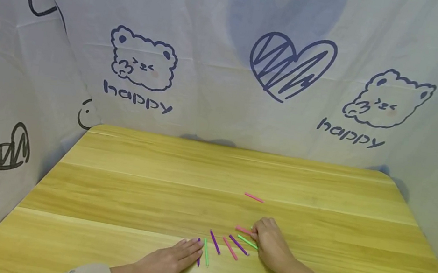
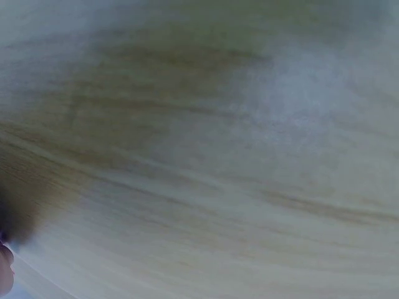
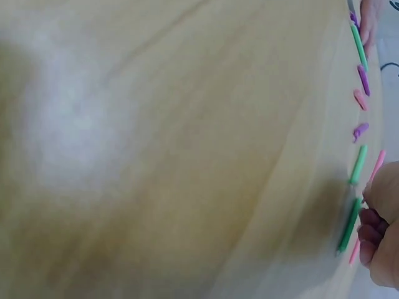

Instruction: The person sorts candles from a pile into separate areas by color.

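Note:
My left hand [image 1: 166,263] lies with fairly straight fingers on the table, its fingertips over a purple stick [image 1: 198,262] that they partly cover. A light green stick [image 1: 206,252] is right beside those fingertips. Curled low over the table, my right hand [image 1: 272,246] pinches the end of a thin pink stick [image 1: 243,230] between thumb and fingers. Close under its fingers, in the right wrist view, lies a darker green stick [image 3: 350,227], mostly hidden from the head view. Another light green stick [image 1: 247,241] lies just in front of this hand.
Between the hands lie a purple stick [image 1: 215,242], a pink stick [image 1: 230,248] and another purple stick [image 1: 238,245], all slanted. One more pink stick [image 1: 254,198] lies farther back. Printed cloth [image 1: 210,83] hangs around the wooden table [image 1: 131,180].

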Demonstrator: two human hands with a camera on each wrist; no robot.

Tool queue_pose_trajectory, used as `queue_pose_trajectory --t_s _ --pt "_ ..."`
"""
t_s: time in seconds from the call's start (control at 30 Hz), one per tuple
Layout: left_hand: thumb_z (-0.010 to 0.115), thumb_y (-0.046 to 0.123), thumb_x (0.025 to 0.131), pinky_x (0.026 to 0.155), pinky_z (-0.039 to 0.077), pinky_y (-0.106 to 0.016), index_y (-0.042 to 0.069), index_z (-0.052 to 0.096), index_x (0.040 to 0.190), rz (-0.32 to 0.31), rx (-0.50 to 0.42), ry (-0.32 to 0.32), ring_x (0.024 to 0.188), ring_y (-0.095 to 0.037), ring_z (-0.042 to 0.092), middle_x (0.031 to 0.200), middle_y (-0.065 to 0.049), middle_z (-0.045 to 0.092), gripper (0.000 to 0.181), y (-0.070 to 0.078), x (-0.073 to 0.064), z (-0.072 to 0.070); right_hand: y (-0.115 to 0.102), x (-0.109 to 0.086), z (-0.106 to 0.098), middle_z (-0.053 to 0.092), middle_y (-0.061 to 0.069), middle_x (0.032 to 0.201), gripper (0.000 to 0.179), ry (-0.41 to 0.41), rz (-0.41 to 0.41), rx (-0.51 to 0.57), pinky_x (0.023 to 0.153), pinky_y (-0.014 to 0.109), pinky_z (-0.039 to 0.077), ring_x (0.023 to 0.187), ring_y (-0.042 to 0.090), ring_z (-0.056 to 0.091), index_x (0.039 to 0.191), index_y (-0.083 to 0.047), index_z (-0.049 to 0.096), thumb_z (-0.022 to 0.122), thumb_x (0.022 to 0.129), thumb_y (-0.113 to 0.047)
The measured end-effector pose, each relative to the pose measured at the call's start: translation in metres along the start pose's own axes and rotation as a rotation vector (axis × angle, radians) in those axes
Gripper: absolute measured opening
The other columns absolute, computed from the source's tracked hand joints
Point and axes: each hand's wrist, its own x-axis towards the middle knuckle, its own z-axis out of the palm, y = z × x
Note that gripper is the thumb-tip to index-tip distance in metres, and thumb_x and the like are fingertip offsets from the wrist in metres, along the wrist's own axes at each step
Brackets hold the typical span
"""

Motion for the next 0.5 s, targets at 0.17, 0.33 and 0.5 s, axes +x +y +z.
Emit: queue_pose_trajectory --t_s 0.17,0.33,0.5 --pt "0.035 0.058 0.093 0.107 0.038 -0.039 -0.002 0.042 0.136 -0.001 0.007 0.0 0.133 -0.029 0.04 0.143 -0.018 0.041 0.074 0.0 0.0 0.0 0.004 0.004 -0.007 0.052 -0.001 0.071 0.012 -0.012 0.027 0.075 0.063 0.024 0.045 0.071 0.012 0.046 0.075 -0.006 0.056 0.067 0.079 -0.002" --pt "0.034 0.058 0.093 0.107 0.038 -0.039 -0.002 0.042 0.136 -0.004 0.002 -0.004 0.134 -0.029 0.039 0.143 -0.017 0.041 0.074 0.0 0.0 0.0 0.008 0.009 -0.013 0.056 0.0 0.072 0.01 -0.064 0.093 0.143 0.066 0.026 0.05 0.075 0.013 0.052 0.076 -0.005 0.058 0.063 0.083 0.001" --pt "0.034 0.058 0.093 0.107 0.039 -0.039 -0.002 0.042 0.136 0.002 0.005 0.005 0.133 -0.029 0.039 0.143 -0.017 0.041 0.074 0.0 -0.001 -0.001 0.015 0.015 -0.013 0.057 0.002 0.072 0.011 -0.034 0.103 0.169 0.062 0.025 0.049 0.072 0.014 0.053 0.075 -0.004 0.058 0.063 0.082 0.003"
